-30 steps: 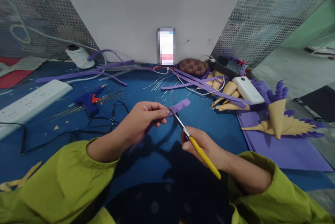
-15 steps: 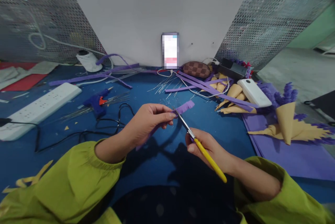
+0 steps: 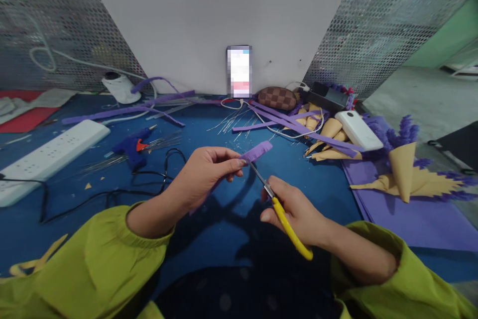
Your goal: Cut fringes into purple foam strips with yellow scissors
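Between the thumb and fingers of my left hand [image 3: 212,169] is a purple paper strip [image 3: 258,151]. Its fringed end sticks out to the right, and the rest trails down behind the hand. My right hand [image 3: 293,209] is closed around yellow-handled scissors [image 3: 286,227]. The blades point up and left, with their tips at the strip's lower edge beside my left fingertips. Whether the blades are parted at the paper is too small to tell.
A blue glue gun [image 3: 132,150], thin wires and a white power strip [image 3: 56,159] lie left. A phone [image 3: 239,72] leans on the wall. Purple strips [image 3: 295,122], a white power bank [image 3: 358,131], paper-wrapped purple flowers [image 3: 403,169] and purple sheets [image 3: 421,229] are right.
The scissors have turned slightly, with their handle lower and further left. My left hand keeps its pinch on the strip. The whole view has shifted a little.
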Demonstrator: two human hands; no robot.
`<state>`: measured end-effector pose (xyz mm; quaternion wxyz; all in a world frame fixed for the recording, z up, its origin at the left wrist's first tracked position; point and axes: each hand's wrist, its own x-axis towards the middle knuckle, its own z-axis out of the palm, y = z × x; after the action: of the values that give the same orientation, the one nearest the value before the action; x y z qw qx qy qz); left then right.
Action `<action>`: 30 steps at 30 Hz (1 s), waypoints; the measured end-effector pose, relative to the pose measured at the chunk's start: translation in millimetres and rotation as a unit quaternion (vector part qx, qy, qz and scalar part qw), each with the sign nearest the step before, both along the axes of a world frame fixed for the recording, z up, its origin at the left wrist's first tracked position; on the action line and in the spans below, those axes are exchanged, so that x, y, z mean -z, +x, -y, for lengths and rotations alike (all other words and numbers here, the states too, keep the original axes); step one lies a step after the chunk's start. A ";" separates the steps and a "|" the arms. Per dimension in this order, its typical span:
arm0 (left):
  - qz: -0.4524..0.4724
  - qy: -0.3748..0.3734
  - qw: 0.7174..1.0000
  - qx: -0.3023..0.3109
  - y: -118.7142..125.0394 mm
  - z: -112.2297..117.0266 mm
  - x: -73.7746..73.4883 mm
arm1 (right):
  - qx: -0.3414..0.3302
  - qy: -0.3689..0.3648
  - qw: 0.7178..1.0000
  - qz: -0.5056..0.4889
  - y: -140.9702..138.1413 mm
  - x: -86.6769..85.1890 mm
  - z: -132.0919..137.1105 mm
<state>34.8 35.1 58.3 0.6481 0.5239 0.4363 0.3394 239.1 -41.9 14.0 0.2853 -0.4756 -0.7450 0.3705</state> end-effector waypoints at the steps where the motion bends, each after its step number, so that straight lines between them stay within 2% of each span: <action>1: 0.002 0.002 1.000 -0.003 0.0 0.0 0.1 | 0.008 0.012 1.000 0.020 0.0 0.8 0.0; 5: 0.001 0.014 1.000 -0.001 0.4 -0.6 0.2 | 0.014 0.027 0.998 0.051 -0.3 1.9 0.8; 22: -0.023 0.026 0.999 0.004 0.9 0.2 -0.7 | 0.007 -0.018 0.999 0.025 1.0 -3.4 2.5; 30: -0.022 0.012 1.000 0.007 1.2 -0.6 -0.4 | -0.008 -0.008 1.000 0.002 0.9 -1.5 2.2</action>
<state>36.0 35.7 58.7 0.6341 0.5420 0.4430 0.3286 240.0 -44.0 15.5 0.2766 -0.4732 -0.7462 0.3779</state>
